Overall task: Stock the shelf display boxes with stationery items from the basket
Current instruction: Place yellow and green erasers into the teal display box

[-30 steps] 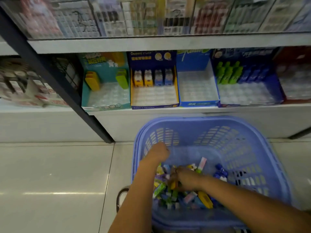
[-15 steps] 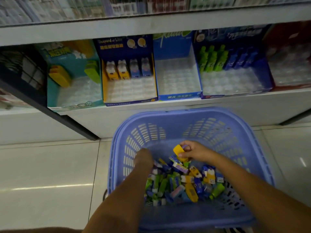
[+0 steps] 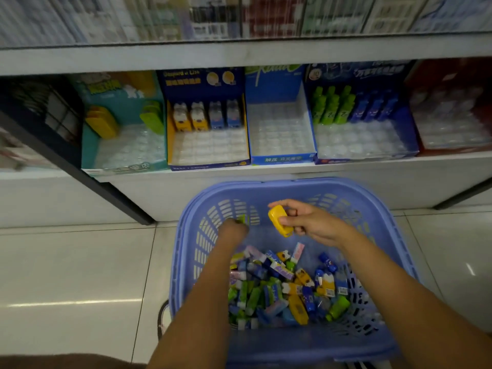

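Note:
A blue plastic basket (image 3: pixel 394 235) stands on the floor with several small colourful stationery items (image 3: pixel 282 288) heaped in it. My right hand (image 3: pixel 311 222) is above the heap and pinches a yellow item (image 3: pixel 279 221) between thumb and fingers. My left hand (image 3: pixel 235 229) is curled at the basket's far left wall, with a bit of a green item (image 3: pixel 243 219) showing at its fingers. On the shelf stand a teal display box (image 3: pixel 125 145), a navy and yellow box (image 3: pixel 210 145), an empty blue box (image 3: pixel 282 134) and a dark blue box (image 3: pixel 364 139).
A dark slanted shelf post (image 3: pixel 80 166) runs down to the floor left of the basket. A red box (image 3: pixel 452 115) stands at the right end of the shelf. Packaged goods (image 3: pixel 239 17) hang above. Pale floor tiles (image 3: pixel 74 275) lie to the left.
My right hand has picked a yellow item out of the heap and lifted it. My left hand has come up from the items with something green. The view has shifted.

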`<control>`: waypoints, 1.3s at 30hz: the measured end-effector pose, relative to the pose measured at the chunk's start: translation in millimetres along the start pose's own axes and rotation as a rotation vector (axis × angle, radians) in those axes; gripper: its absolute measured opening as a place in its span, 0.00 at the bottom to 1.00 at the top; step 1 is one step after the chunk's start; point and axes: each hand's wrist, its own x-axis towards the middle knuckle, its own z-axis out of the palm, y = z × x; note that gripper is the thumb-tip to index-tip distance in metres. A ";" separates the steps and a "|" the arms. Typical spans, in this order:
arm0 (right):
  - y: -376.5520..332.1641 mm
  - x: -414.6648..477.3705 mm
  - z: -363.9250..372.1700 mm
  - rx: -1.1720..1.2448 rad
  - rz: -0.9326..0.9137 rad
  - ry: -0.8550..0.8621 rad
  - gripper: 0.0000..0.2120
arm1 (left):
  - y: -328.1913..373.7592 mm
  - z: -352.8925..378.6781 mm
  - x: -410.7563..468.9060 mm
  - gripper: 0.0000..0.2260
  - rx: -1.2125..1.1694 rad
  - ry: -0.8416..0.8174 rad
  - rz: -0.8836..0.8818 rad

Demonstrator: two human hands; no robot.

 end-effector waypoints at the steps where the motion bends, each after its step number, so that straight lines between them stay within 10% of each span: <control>1: -7.9 -0.8 2.5 0.054 -0.023 -0.011 0.17 | 8.0 -10.4 -6.7 0.12 -0.091 -0.047 0.014; 8: -73.5 -8.8 43.5 0.261 -0.145 -0.061 0.13 | 27.8 -93.9 -86.2 0.11 -0.995 -0.296 0.207; 14: -135.0 21.7 96.5 -0.397 -0.281 0.192 0.19 | 10.9 -167.4 -110.5 0.13 -1.315 0.098 0.345; 25: -224.7 152.5 213.8 -0.874 -0.714 0.286 0.14 | -48.1 -210.8 -87.8 0.08 -1.038 0.634 0.311; 39: -217.4 196.0 233.9 -1.120 -0.735 0.276 0.14 | -54.0 -214.7 -72.6 0.08 -1.035 0.664 0.318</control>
